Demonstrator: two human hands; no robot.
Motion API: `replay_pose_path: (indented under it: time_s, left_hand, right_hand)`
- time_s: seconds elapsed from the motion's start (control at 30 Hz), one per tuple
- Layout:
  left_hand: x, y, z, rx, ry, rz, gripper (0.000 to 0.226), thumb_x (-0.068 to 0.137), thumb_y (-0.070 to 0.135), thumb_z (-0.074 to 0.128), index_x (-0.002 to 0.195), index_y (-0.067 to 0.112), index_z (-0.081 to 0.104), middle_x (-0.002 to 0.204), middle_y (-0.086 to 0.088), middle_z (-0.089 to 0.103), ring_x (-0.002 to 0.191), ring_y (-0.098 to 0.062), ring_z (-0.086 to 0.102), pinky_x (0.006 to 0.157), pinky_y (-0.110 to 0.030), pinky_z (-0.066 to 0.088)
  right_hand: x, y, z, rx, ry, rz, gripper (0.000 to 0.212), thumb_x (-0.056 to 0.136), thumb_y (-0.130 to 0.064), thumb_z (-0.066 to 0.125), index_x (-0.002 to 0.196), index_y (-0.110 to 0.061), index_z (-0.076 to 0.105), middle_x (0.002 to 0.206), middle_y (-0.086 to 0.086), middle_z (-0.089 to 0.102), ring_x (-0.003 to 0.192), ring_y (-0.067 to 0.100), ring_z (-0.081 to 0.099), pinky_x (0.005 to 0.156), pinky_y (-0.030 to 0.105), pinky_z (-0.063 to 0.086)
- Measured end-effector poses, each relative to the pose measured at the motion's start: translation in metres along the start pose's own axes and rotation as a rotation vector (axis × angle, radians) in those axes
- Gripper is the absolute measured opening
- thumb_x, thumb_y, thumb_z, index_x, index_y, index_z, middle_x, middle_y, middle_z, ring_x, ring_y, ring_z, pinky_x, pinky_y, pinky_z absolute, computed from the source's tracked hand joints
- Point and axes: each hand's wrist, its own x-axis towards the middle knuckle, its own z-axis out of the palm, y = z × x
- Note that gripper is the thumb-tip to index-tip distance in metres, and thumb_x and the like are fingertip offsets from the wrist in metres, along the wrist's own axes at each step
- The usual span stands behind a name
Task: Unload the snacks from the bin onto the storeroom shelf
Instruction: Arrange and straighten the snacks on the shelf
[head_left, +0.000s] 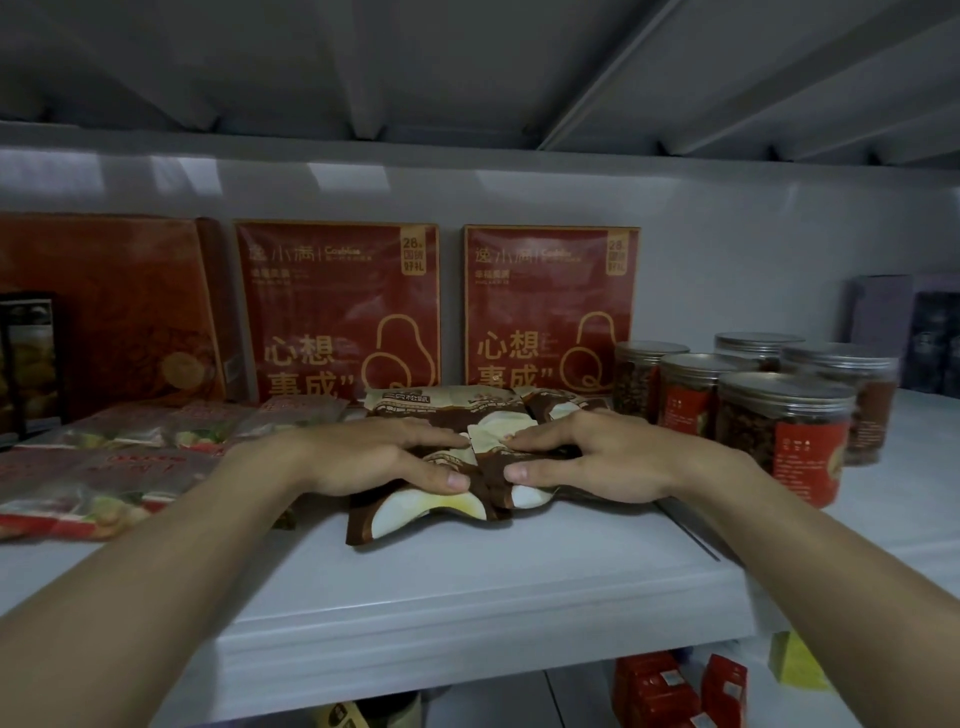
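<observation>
A pile of brown-and-cream snack packets (415, 512) lies on the white storeroom shelf (467, 587), in the middle. My left hand (379, 457) grips the left side of the pile, fingers on top and thumb curled round the front. My right hand (587, 457) grips the right side the same way. More packets of the same kind (441, 402) lie just behind my hands. The bin is out of view.
Two red gift boxes (337, 312) (550, 306) stand against the back wall, an orange box (104, 312) to their left. Flat red snack bags (88, 483) lie at the left. Several clear lidded jars (779, 415) stand at the right. Red packs (675, 686) sit on the shelf below.
</observation>
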Motion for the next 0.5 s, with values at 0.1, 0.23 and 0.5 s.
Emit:
replay_pose_path:
  time_s: [0.1,0.23,0.5]
  left_hand:
    - [0.004,-0.004,0.003,-0.006,0.004,0.026,0.048,0.089,0.049,0.068,0.135,0.047,0.054,0.121,0.039,0.050,0.095,0.037,0.041,0.074,0.009,0.030]
    - [0.007,-0.003,0.004,-0.022,0.014,0.011,0.046,0.089,0.050,0.068,0.132,0.050,0.055,0.123,0.037,0.053,0.100,0.034,0.043,0.082,0.000,0.033]
    - [-0.003,0.040,-0.001,0.102,0.107,0.053,0.068,0.086,0.074,0.043,0.144,0.040,0.046,0.148,0.016,0.045,0.136,-0.008,0.040,0.116,-0.034,0.029]
  right_hand:
    - [0.000,-0.001,0.000,0.002,0.009,0.007,0.070,0.082,-0.077,0.046,0.143,-0.043,0.048,0.151,-0.021,0.041,0.142,0.006,0.033,0.107,0.023,0.026]
    - [0.000,-0.004,-0.001,-0.023,0.008,0.006,0.070,0.082,-0.078,0.046,0.143,-0.043,0.048,0.152,-0.020,0.041,0.142,0.007,0.034,0.101,0.023,0.026]
    - [-0.020,0.002,-0.017,0.127,0.227,0.049,0.053,0.096,-0.060,0.042,0.144,-0.038,0.047,0.149,-0.012,0.047,0.139,0.011,0.040,0.109,0.024,0.029]
